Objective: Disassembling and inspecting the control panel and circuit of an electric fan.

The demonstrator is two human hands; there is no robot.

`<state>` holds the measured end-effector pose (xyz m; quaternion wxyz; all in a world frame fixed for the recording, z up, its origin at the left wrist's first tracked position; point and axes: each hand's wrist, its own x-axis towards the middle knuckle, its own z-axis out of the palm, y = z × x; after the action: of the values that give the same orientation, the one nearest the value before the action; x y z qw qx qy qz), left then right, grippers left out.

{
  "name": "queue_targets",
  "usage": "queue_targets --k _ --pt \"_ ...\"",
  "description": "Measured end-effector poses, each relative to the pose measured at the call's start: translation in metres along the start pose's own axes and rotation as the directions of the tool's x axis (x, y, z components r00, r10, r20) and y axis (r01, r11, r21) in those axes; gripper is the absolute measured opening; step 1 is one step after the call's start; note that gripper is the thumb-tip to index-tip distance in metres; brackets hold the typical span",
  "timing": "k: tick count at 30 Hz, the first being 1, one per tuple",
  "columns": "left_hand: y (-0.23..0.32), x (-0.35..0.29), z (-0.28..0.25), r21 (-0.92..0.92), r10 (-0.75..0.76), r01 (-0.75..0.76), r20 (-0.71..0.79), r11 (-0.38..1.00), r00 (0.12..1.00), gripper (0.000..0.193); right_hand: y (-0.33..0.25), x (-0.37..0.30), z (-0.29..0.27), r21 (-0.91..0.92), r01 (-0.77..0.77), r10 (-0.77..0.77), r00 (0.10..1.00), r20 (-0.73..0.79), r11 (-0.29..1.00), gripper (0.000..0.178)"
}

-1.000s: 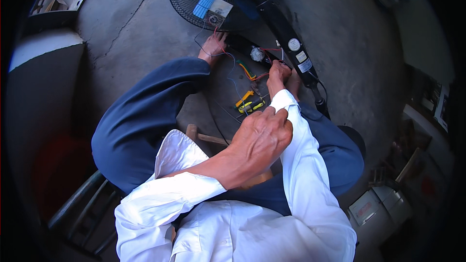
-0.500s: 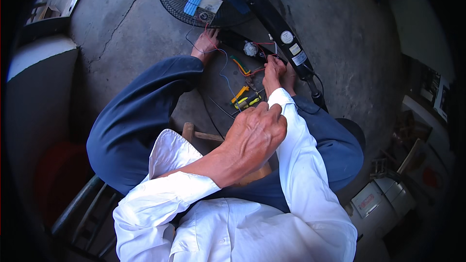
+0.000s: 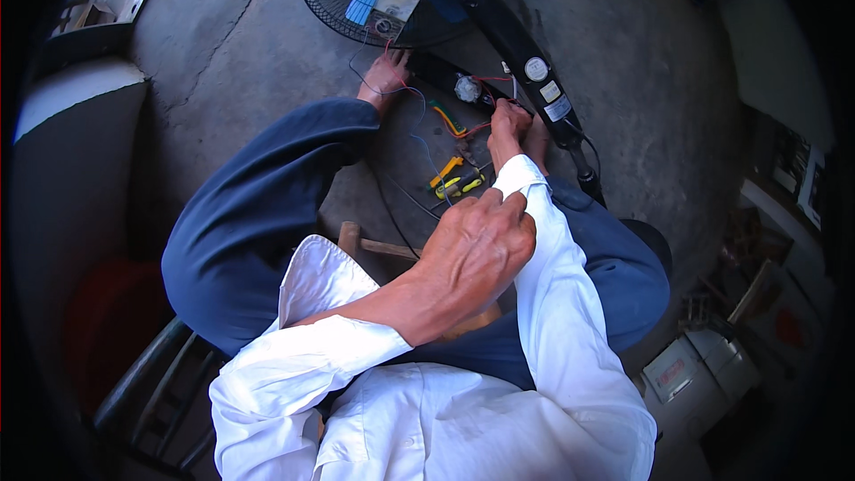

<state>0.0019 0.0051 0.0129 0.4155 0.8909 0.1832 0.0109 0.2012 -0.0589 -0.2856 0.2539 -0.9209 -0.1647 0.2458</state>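
My left hand (image 3: 476,245) is closed, knuckles up, close over my right sleeve cuff. Its fingertips are hidden, and a thin blue wire (image 3: 426,150) runs down towards it. My right hand (image 3: 508,129) reaches farther forward, fingers bent together at the right end of a long black housing (image 3: 436,74); what they pinch is hidden. A round whitish part (image 3: 466,88) sits on that housing, with a red wire (image 3: 476,130) leading to my right hand. Beyond lies a fan (image 3: 325,0) with blue blades, its black stand pole (image 3: 525,53) slanting to the right.
My bare feet flank the housing. Between them on the concrete floor lie a green-and-yellow tool (image 3: 448,118), a yellow-handled tool (image 3: 445,171) and a black-and-yellow tool (image 3: 461,184). A small square part (image 3: 393,5) with wires rests on the fan guard. A wooden stool (image 3: 352,236) is below me.
The whole view has shifted slightly, so the fan and tools appear a little farther right. Both hands keep nearly the same pose and place.
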Motion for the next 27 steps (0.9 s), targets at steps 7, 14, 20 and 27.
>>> queue_targets --k 7,14,20,27 --pt "0.0 -0.001 -0.003 -0.007 -0.002 0.003 0.04 1.0 0.999 0.029 0.019 0.016 0.012 -0.04 0.095 -0.096 0.995 -0.011 0.995 0.026" --pt "-0.003 -0.006 0.0 0.019 -0.009 0.008 0.019 1.0 1.0 0.027 -0.051 -0.008 0.002 0.18 -0.342 0.347 0.938 0.001 0.922 0.031" --pt "0.001 0.001 -0.001 0.001 0.017 -0.018 0.045 1.0 0.999 0.028 -0.025 0.008 -0.005 -0.053 -0.139 0.139 0.99 -0.003 0.989 0.031" --pt "0.003 0.003 -0.002 -0.013 0.027 -0.027 0.057 1.0 0.998 0.03 -0.004 0.011 -0.004 -0.076 -0.129 0.127 0.991 -0.029 0.989 0.015"
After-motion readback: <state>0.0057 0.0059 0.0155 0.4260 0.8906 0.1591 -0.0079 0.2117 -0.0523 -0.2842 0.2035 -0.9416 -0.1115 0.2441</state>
